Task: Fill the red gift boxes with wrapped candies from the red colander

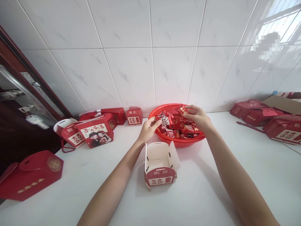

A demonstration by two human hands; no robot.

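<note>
White tiles with grey veining cover the wall (pixel 131 25) behind a pale worktop (pixel 96 194). At far left we see a dark door (pixel 10 125) with keys (pixel 35 121) hanging at its lock. In front of it a large red box (pixel 35 179) lies by the worktop's edge. Next comes a group of boxes; the couple box (pixel 100 133) leans back against its neighbours, which probably prop it up. A small box (pixel 134 118) stands by the wall.

The left hand (pixel 148 129) grasps a printed packet (pixel 165 121) between thumb and fingers, over the left side of the basket. Just in front of the basket, between the forearms, the open box (pixel 160 175) stands upright with its flaps spread; we judge that spot handy for both hands. The red basket (pixel 180 144) holds loose wrapped sweets (pixel 188 128), its raised rim likely keeping them together. The right hand (pixel 197 116) grasps a red packet (pixel 181 110) by its edge above the heap, a light pinch that seems enough for something so small. At far right we see more red boxes (pixel 285 131), lying close together.
</note>
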